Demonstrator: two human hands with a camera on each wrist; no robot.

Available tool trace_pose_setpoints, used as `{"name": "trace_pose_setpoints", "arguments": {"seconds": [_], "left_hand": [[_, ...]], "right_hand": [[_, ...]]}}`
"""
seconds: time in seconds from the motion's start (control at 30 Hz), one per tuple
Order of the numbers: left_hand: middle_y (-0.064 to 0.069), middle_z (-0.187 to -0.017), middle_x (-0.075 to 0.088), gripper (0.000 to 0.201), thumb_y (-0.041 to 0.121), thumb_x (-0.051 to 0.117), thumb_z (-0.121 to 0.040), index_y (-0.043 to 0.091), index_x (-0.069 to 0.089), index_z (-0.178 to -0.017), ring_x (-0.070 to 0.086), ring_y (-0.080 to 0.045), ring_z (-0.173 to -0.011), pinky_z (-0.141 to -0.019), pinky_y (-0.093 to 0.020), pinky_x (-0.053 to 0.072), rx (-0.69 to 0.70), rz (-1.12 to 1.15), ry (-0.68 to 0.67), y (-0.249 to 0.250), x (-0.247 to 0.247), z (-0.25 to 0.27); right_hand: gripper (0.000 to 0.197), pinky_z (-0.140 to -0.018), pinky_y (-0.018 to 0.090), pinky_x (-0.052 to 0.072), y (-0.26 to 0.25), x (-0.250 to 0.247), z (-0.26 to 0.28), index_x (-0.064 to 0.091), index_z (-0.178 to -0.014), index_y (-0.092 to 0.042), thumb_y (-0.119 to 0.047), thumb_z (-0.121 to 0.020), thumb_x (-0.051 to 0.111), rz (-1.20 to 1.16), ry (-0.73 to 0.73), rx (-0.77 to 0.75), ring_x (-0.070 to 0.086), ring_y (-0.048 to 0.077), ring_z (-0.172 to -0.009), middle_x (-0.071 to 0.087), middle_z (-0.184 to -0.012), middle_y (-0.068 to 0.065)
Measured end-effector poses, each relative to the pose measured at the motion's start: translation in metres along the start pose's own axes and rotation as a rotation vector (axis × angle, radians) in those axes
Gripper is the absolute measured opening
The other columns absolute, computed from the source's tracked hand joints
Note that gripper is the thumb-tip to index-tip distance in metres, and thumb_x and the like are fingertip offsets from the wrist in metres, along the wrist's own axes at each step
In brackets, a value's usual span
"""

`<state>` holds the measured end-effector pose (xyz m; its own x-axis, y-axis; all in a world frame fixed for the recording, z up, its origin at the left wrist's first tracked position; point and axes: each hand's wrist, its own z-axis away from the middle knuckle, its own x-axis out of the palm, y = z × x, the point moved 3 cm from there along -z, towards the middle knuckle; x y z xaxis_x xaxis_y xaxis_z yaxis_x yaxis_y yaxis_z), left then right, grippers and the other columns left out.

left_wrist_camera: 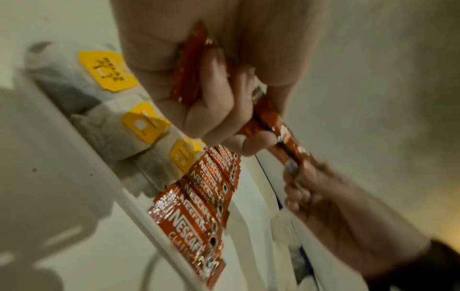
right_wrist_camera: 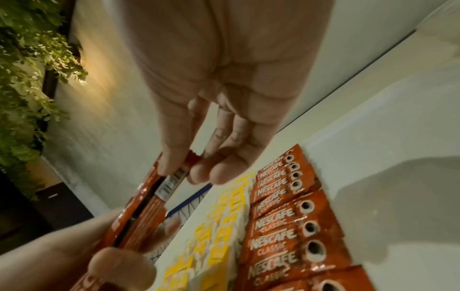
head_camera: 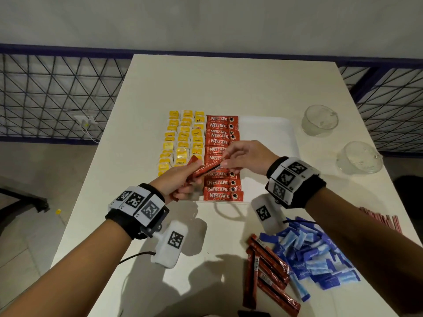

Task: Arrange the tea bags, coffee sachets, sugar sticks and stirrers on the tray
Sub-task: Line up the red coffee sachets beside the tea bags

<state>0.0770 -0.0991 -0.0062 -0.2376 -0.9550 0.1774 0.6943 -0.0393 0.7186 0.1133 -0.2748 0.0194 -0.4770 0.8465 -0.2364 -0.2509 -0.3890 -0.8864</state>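
A white tray (head_camera: 270, 133) holds three columns of yellow-tagged tea bags (head_camera: 183, 140) and one column of red Nescafe sachets (head_camera: 220, 156); its right part is bare. Above the sachets my left hand (head_camera: 183, 179) grips a small bundle of red-brown sticks (head_camera: 206, 169). My right hand (head_camera: 229, 160) pinches the far end of one stick between thumb and fingers (right_wrist_camera: 174, 157). The left wrist view shows the bundle (left_wrist_camera: 281, 133) running from my curled left fingers (left_wrist_camera: 219, 110) to the right hand. The sachets (right_wrist_camera: 281, 226) lie below.
Near the front right of the table lie more red-brown sticks (head_camera: 267, 271), a heap of blue sachets (head_camera: 315, 255) and pink stirrers (head_camera: 384, 219). Two glass cups (head_camera: 319, 121) (head_camera: 359, 159) stand right of the tray. A wire fence runs behind the table.
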Motion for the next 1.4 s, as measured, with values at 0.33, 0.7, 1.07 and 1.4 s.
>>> {"name": "trace_pose_setpoints", "arguments": {"seconds": [0.33, 0.7, 1.07, 1.4], "left_hand": [[0.011, -0.037, 0.038, 0.012, 0.019, 0.060, -0.089, 0.025, 0.066, -0.098, 0.024, -0.003, -0.031, -0.030, -0.013, 0.020, 0.107, -0.211, 0.172, 0.000, -0.007, 0.000], [-0.004, -0.082, 0.049, 0.016, 0.033, 0.070, -0.080, 0.021, 0.062, -0.084, 0.025, -0.004, -0.035, -0.033, -0.014, 0.021, 0.167, 0.065, 0.307, 0.005, 0.002, -0.013], [-0.002, -0.091, 0.070, 0.011, 0.021, 0.070, -0.081, 0.017, 0.067, -0.091, 0.065, -0.009, -0.076, -0.076, -0.024, 0.053, 0.196, -0.373, 0.213, 0.009, 0.021, -0.021], [0.010, -0.088, 0.064, 0.019, 0.025, 0.069, -0.082, 0.016, 0.066, -0.099, 0.059, -0.005, -0.082, -0.069, -0.011, 0.045, 0.157, -0.483, 0.234, 0.010, 0.001, -0.029]], "right_hand": [[0.023, -0.075, 0.020, 0.053, 0.018, -0.010, 0.010, 0.068, -0.085, -0.017, 0.003, -0.085, 0.056, -0.028, 0.018, 0.071, 0.060, 0.018, -0.083, 0.066, -0.099, 0.015], [0.013, -0.061, 0.018, 0.055, 0.030, 0.009, 0.014, 0.058, -0.084, -0.010, 0.000, -0.080, 0.066, -0.149, -0.075, 0.175, 0.063, 0.010, -0.056, 0.066, -0.068, 0.005], [0.026, -0.077, 0.027, 0.055, 0.035, 0.010, 0.004, 0.054, -0.103, -0.013, -0.019, -0.082, 0.068, -0.224, 0.062, 0.180, 0.064, 0.014, -0.075, 0.067, -0.090, 0.005], [0.010, -0.081, 0.030, 0.050, 0.043, -0.018, -0.009, 0.061, -0.076, -0.017, -0.014, -0.078, 0.071, -0.093, 0.119, 0.228, 0.060, 0.012, -0.066, 0.066, -0.076, 0.004]]}}
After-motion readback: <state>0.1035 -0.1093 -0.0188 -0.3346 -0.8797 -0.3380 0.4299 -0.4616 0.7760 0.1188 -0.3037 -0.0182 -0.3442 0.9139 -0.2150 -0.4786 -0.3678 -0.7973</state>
